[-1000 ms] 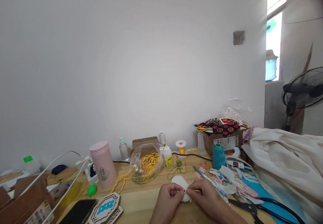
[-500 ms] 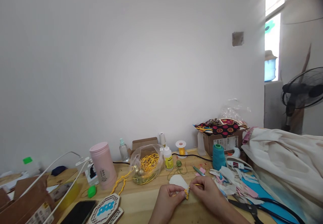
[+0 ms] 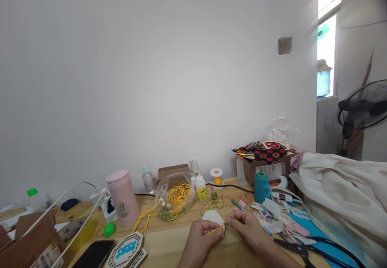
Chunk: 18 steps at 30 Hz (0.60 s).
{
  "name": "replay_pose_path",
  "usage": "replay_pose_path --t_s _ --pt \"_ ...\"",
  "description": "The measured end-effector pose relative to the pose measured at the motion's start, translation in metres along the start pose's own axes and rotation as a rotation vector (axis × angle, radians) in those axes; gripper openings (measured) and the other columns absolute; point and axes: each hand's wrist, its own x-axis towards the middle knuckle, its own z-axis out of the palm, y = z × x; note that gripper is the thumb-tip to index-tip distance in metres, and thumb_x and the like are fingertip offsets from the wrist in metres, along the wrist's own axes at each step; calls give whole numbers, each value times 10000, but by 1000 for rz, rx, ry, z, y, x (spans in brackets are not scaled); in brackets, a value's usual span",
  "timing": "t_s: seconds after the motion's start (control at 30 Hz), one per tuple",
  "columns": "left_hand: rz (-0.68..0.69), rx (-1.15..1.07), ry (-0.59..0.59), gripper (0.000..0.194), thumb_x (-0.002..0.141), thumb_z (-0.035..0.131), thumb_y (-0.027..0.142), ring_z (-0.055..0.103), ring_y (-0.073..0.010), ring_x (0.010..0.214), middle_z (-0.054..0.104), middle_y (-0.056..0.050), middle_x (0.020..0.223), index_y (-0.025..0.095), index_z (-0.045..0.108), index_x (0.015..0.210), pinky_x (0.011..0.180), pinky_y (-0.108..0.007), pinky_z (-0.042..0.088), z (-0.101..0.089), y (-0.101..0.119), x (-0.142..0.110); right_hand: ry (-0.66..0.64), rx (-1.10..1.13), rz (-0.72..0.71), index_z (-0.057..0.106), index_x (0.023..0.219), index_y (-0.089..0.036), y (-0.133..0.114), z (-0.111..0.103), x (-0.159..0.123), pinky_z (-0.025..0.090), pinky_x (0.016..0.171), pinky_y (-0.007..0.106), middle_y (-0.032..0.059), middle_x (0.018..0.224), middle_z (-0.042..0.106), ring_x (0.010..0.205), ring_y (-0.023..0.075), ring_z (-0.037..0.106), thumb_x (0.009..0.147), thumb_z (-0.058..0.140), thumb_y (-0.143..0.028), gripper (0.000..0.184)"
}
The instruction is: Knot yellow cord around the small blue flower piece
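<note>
My left hand (image 3: 200, 237) and my right hand (image 3: 246, 227) meet low in the view, over the wooden table (image 3: 169, 242). Both pinch a thin yellow cord (image 3: 218, 230) stretched between their fingertips. A small white, shield-shaped piece (image 3: 212, 216) lies on the table right behind the fingers. My right hand's fingers are curled above the cord's right end; my left thumb and forefinger press its left end.
A pink tumbler (image 3: 122, 197), a clear bag of yellow cord (image 3: 177, 195), a glue bottle (image 3: 201, 188), a yellow spool (image 3: 217, 176) and a teal thread cone (image 3: 261, 186) stand behind. Scissors (image 3: 302, 248) and fabric scraps (image 3: 281, 219) lie right; a phone (image 3: 94, 254) and blue-patterned cutout (image 3: 124, 250) lie left.
Both hands have shifted slightly away from me and closer together on the yellow cord. The cord's loop has been drawn tighter between the fingertips.
</note>
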Motion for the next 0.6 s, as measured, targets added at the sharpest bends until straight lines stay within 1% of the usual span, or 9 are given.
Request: replay_pose_path --t_s 0.1,0.2,0.4,0.5,0.6 --pt "-12 21 18 293 473 690 348 488 -112 494 614 -16 514 91 650 606 489 -198 324 0 -1 1 -11 38 12 587 546 -144 -1 1 -2 328 467 199 -12 501 527 490 111 450 598 537 -341 211" --pt "-20 17 3 289 471 692 342 466 -98 469 599 -8 488 84 647 594 472 -190 301 0 -2 2 2 73 12 589 542 -144 -1 2 -2 324 467 194 -13 509 532 493 109 452 594 548 -324 192" --pt "-22 -32 -6 286 457 699 337 489 -112 499 623 -21 525 87 650 588 509 -205 327 0 1 2 73 146 32 553 517 -142 3 -2 2 291 436 185 -35 480 478 459 90 398 601 548 -312 190" --pt "-20 -30 18 284 444 707 332 508 -129 539 637 -33 557 92 655 586 546 -218 348 -1 2 3 88 129 47 537 504 -143 5 -4 3 286 440 189 -40 469 464 457 90 389 607 534 -306 193" --pt "-19 -22 46 285 423 715 332 509 -135 544 636 -35 551 95 656 570 556 -227 352 -3 0 5 100 58 12 537 505 -144 6 -3 3 308 471 196 -37 478 471 490 104 417 609 527 -292 180"
